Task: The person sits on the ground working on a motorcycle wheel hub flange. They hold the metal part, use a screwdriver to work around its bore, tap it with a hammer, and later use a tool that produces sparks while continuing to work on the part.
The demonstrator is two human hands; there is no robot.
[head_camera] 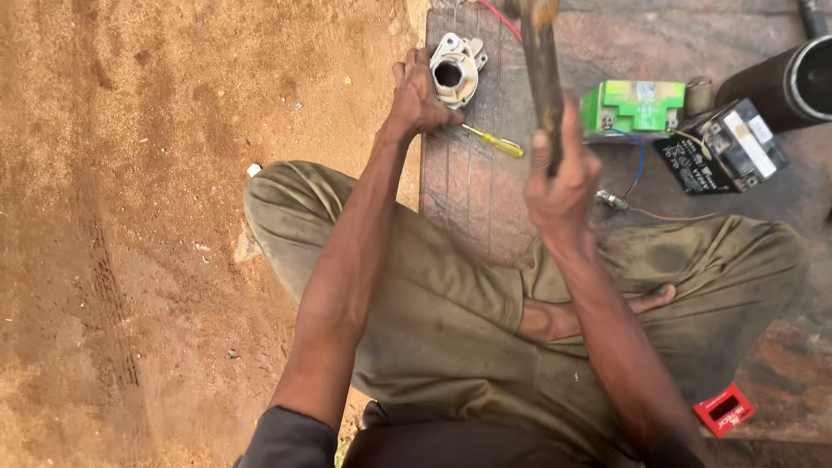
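- Left hand [416,94] is pressed against a pale cast-metal housing [456,69] with a round bore, its grip wrapped round the near side to steady it on a grooved wooden board [472,186].
- Right hand [562,178] has its grip clenched on the handle of a hammer [542,65], raised and motion-blurred; the head runs out of the top of the frame.
- Risk, I'd say: the left fingers sit right beside the housing, so an off-centre blow could catch them, or chip the thin cast lugs.
- The board looks narrow, so the housing could skid off into the red dirt.
- A yellow-handled screwdriver [494,140] lies just beside the left hand and might bounce.
- Further right: a glossy green plastic box [633,106], a boxy black battery [724,146] and loose thin wires.
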